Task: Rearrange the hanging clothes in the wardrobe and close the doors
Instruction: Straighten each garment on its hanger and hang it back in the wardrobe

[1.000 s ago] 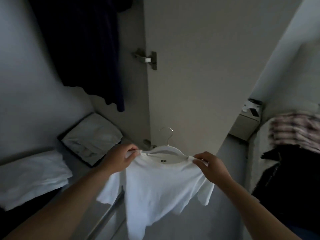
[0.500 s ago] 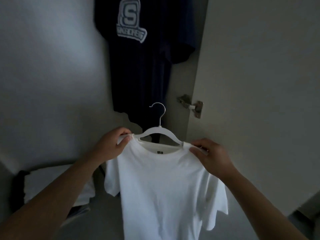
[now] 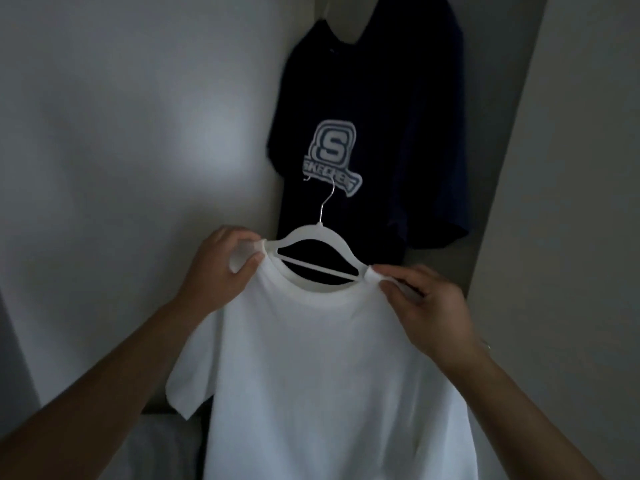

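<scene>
Dim wardrobe interior. We hold a white T-shirt (image 3: 332, 368) on a white hanger (image 3: 313, 235), near and centre. Our left hand (image 3: 221, 268) pinches its left shoulder, our right hand (image 3: 426, 310) pinches its right shoulder. A navy logo T-shirt (image 3: 391, 140) hangs behind, further back, beside the open door (image 3: 571, 202) at right
</scene>
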